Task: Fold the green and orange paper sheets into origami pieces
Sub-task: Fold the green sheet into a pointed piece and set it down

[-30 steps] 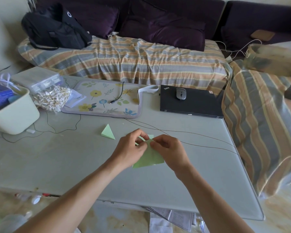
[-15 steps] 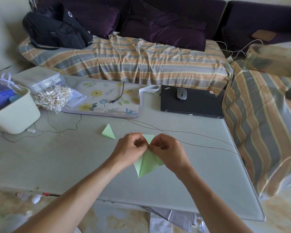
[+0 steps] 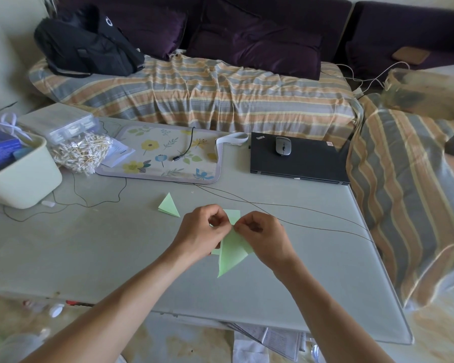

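Near the table [image 3: 89,258] front edge, both hands [image 3: 233,231] pinch green paper [image 3: 231,254].

My grey table [image 3: 89,258] and what sits on it

At my far left stands a cream tub [image 3: 24,184], with a bag of what look like cotton swabs [image 3: 81,153] beside it, then a flowered mat [image 3: 163,155] and a shut black laptop [image 3: 299,161] carrying a mouse [image 3: 283,145]. A folded green triangle [image 3: 169,206] lies nearer me, beside thin dark cables [image 3: 312,218].
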Demonstrator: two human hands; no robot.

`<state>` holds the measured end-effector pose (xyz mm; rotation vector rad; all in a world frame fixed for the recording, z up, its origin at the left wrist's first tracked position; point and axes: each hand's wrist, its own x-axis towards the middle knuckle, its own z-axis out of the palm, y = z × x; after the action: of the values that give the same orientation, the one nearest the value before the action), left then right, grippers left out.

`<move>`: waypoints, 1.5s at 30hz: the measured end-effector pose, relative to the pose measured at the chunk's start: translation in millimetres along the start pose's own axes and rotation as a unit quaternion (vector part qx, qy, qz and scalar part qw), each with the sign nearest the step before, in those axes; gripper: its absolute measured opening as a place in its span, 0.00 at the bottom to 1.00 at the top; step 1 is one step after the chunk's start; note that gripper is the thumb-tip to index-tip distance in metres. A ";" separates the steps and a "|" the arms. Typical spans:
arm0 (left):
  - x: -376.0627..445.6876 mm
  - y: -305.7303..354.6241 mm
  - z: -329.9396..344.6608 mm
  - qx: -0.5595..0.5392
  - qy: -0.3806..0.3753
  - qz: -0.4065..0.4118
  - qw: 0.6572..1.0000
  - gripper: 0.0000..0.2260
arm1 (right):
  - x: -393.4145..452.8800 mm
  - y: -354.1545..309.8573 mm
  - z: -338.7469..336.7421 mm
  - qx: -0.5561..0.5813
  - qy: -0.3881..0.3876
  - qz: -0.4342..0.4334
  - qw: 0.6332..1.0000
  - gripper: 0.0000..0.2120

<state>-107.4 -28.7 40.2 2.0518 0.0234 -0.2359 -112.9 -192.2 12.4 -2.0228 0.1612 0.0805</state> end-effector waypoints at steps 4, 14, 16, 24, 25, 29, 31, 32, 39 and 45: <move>-1.8 2.4 -0.7 -0.020 -0.006 -0.027 0.999 0.05 | 0.5 -0.1 0.5 -0.007 0.000 -0.004 1.000 0.05; 5.4 -3.8 -0.7 -0.141 -0.037 -0.139 0.980 0.08 | -0.2 -0.3 -1.5 0.001 0.001 -0.066 0.998 0.05; 6.6 -2.1 -1.8 -0.166 -0.043 -0.155 0.973 0.10 | 0.1 0.0 0.0 -0.019 -0.006 -0.092 0.996 0.06; 6.9 2.1 -4.2 -0.213 -0.034 -0.170 0.962 0.08 | -2.8 -4.3 0.8 -0.011 -0.023 -0.081 0.996 0.08; 6.7 2.0 -4.0 -0.213 -0.034 -0.166 0.962 0.07 | -2.2 -4.1 0.6 -0.015 -0.016 -0.079 0.997 0.08; 5.9 2.7 -2.0 -0.202 -0.045 -0.148 0.967 0.04 | -1.3 -2.2 1.5 -0.024 -0.016 -0.087 0.996 0.03; 5.6 2.6 -1.2 -0.199 -0.044 -0.141 0.969 0.04 | -1.7 -2.4 1.9 -0.019 -0.014 -0.089 0.996 0.04; 5.6 2.8 -1.1 -0.199 -0.040 -0.139 0.969 0.05 | -2.1 -3.0 1.6 -0.016 -0.014 -0.091 0.996 0.04; 4.0 4.4 -0.4 -0.188 -0.044 -0.140 0.971 0.08 | -3.7 -1.6 3.4 -0.017 -0.024 -0.115 0.993 0.03; 6.5 0.8 0.0 -0.188 -0.032 -0.135 0.972 0.07 | -2.7 -1.3 2.1 -0.022 -0.030 -0.114 0.993 0.03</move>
<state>-101.0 -29.7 39.8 1.6583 0.2888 -0.4334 -115.4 -189.6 13.0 -2.0669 -0.1112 -0.0009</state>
